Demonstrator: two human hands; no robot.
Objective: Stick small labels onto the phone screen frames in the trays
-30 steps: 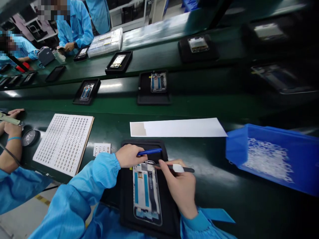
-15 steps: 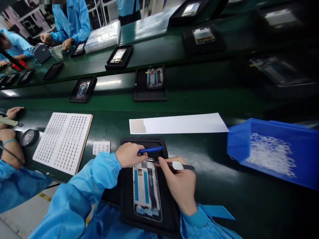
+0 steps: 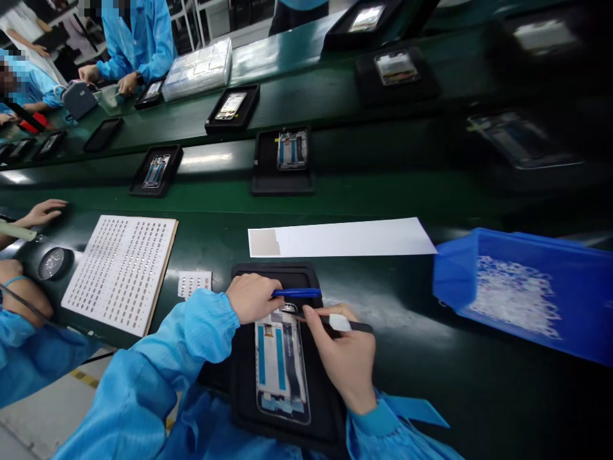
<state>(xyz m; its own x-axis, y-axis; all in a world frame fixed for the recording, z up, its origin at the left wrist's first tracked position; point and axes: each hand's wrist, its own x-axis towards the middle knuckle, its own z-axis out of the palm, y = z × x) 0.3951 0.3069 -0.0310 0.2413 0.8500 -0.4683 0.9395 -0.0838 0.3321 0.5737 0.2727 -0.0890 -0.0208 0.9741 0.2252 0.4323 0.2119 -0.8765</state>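
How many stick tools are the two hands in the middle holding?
2. A blue tool is in the left hand, a black tool with a white band in the right hand, both by the phone frame's top end. Closed fingers could hide something small.

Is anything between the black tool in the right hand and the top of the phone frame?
Nothing visible. The black tool in the right hand has its tip at the top of the phone frame. The blue tool in the left hand lies beyond that end, over the black tray, not across the path.
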